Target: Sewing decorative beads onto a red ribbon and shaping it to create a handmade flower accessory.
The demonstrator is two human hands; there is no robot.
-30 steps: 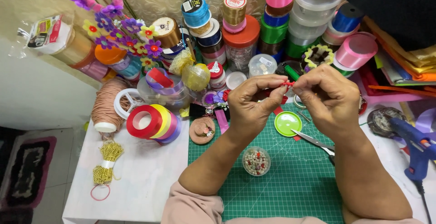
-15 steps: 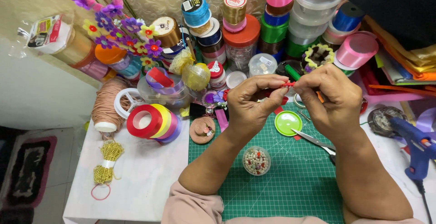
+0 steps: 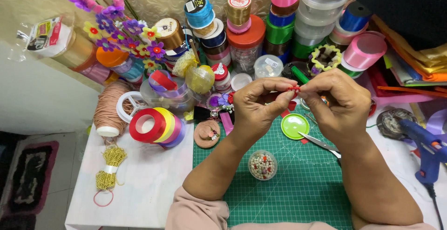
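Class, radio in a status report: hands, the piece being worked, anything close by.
Left hand, right hand both pinching small red piece. Raised above green cutting mat. Scissors lie beneath.

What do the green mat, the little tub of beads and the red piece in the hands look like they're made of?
Mat: likely matte rubbery vinyl, with a printed grid and no glare. Tub: clear glossy plastic, beads visible through it. Red piece: tiny, pinched between the left hand and right hand, probably ribbon, though too small to be sure.

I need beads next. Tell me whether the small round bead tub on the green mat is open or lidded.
Open. The bead tub has no lid on: loose beads show directly inside its rim.
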